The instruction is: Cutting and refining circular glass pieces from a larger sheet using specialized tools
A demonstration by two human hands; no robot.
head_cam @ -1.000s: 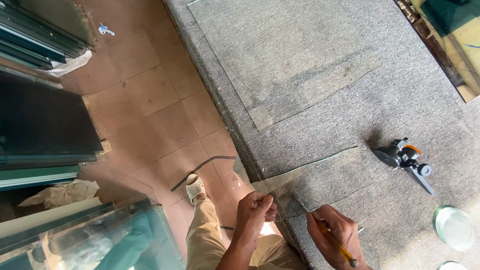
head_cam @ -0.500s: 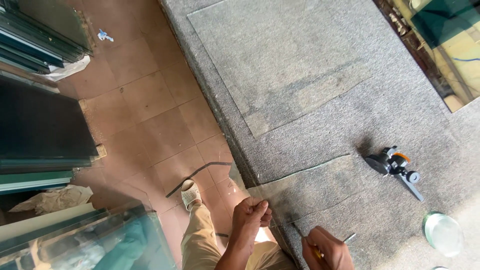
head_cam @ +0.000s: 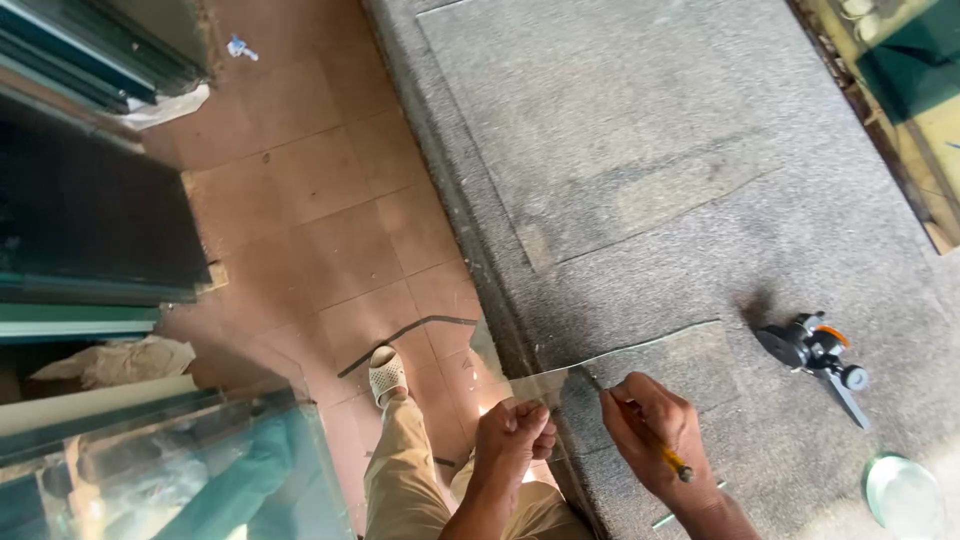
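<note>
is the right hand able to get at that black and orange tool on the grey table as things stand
Probably yes, once freed. The black and orange tool lies in the open on the grey carpeted table, right of the right hand, nothing between them. But that hand is gripping a yellow-handled tool.

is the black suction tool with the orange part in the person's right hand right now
No, the black suction tool lies on the grey carpeted table, apart from the right hand, which holds a yellow-handled cutter.
</note>
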